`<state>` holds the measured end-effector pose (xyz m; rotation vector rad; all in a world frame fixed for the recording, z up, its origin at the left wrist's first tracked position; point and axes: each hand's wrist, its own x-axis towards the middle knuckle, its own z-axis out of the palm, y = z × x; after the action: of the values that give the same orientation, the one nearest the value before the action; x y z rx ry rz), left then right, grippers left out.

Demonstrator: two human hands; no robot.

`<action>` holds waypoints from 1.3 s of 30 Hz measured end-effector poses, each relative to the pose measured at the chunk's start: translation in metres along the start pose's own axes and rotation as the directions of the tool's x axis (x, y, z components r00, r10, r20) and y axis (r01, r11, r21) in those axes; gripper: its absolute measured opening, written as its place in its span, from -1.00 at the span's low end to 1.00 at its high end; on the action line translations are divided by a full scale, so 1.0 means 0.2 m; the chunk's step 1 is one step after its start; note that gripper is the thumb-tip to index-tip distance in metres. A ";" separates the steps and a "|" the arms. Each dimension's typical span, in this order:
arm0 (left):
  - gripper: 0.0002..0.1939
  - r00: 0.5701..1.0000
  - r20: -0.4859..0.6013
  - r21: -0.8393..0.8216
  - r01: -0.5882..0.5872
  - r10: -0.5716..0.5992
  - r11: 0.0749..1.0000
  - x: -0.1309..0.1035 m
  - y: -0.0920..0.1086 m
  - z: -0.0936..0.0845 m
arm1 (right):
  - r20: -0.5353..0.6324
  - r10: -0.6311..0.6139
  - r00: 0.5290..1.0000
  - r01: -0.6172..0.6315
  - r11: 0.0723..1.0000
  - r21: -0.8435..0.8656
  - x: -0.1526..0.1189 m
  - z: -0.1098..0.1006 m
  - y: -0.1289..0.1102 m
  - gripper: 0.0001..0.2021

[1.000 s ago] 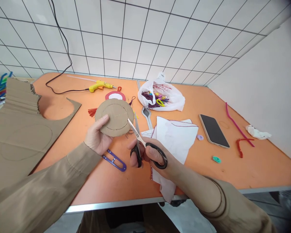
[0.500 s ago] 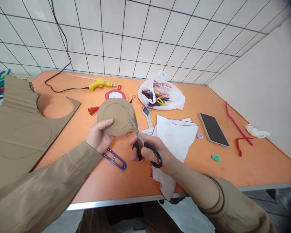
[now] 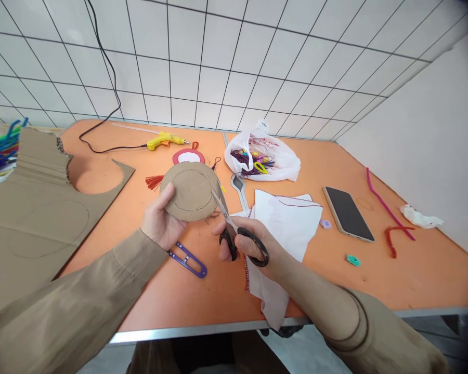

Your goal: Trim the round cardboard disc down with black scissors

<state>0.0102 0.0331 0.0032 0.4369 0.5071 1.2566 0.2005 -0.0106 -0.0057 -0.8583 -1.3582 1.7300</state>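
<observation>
cardboard disc (image 3: 190,193) | ring-marked, raised | scissors (image 3: 228,218) | black-handled, blades at disc's edge

From where I stand, the left hand's (image 3: 163,221) fingertips vanish behind the cardboard disc (image 3: 190,189), which also overlaps the red-rimmed round piece (image 3: 189,156) beyond them. Past the right fingers (image 3: 219,227), print on the white bag (image 3: 285,162) is too small to read.

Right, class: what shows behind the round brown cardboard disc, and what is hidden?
Past the disc: a round red-and-white piece, an orange-red thread tassel, dark purple cord, a yellow bit. Their covered parts, and whether any join, cannot be seen.
</observation>
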 end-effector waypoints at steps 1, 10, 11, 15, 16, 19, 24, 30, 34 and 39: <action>-0.65 1.000 -0.002 0.001 -0.004 0.004 1.000 0.00 0.00 0.00 | -0.001 0.002 1.000 -0.002 1.000 0.002 0.00 0.00 0.00 -0.54; -0.59 0.998 -0.055 0.004 0.022 -0.021 1.000 0.01 0.01 0.00 | -0.003 0.003 1.000 -0.003 1.000 0.010 0.00 0.00 0.00 -0.53; -0.59 0.999 -0.046 0.004 0.017 -0.017 1.000 0.01 0.01 0.00 | 0.000 0.000 1.000 0.000 1.000 0.011 0.00 0.00 0.00 -0.54; -0.53 1.000 0.015 -0.004 -0.009 0.009 1.000 0.01 0.01 0.00 | 0.004 -0.002 1.000 0.002 1.000 0.012 0.00 0.00 0.00 -0.53; -0.51 0.999 0.031 -0.008 -0.011 0.011 1.000 0.01 0.02 0.00 | 0.002 0.003 1.000 -0.003 1.000 0.011 0.00 0.00 0.00 -0.52; -0.45 0.999 0.048 -0.010 -0.008 0.008 1.000 0.01 0.02 0.00 | 0.003 0.012 1.000 -0.012 1.000 0.005 0.00 0.00 0.00 -0.50; -0.47 0.999 0.035 0.014 -0.019 0.019 1.000 0.01 0.01 0.00 | 0.020 0.021 1.000 -0.022 1.000 0.016 0.00 0.00 0.00 -0.53; -0.56 0.999 0.037 -0.017 0.015 -0.015 1.000 0.01 0.01 -0.01 | 0.020 0.020 1.000 -0.020 1.000 0.000 0.00 0.01 0.00 -0.56; -0.53 0.999 0.017 -0.001 0.042 -0.042 0.999 0.01 0.01 0.00 | 0.004 0.032 0.999 -0.032 0.999 0.016 0.00 0.01 -0.01 -0.55; -0.54 0.999 -0.039 -0.002 0.023 -0.023 1.000 0.02 0.01 0.00 | 0.006 0.052 0.999 -0.053 0.998 0.038 -0.01 0.01 -0.01 -0.52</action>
<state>0.0089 0.0367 0.0041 0.4048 0.5432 1.2457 0.1996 -0.0122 -0.0030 -0.8759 -1.3125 1.7937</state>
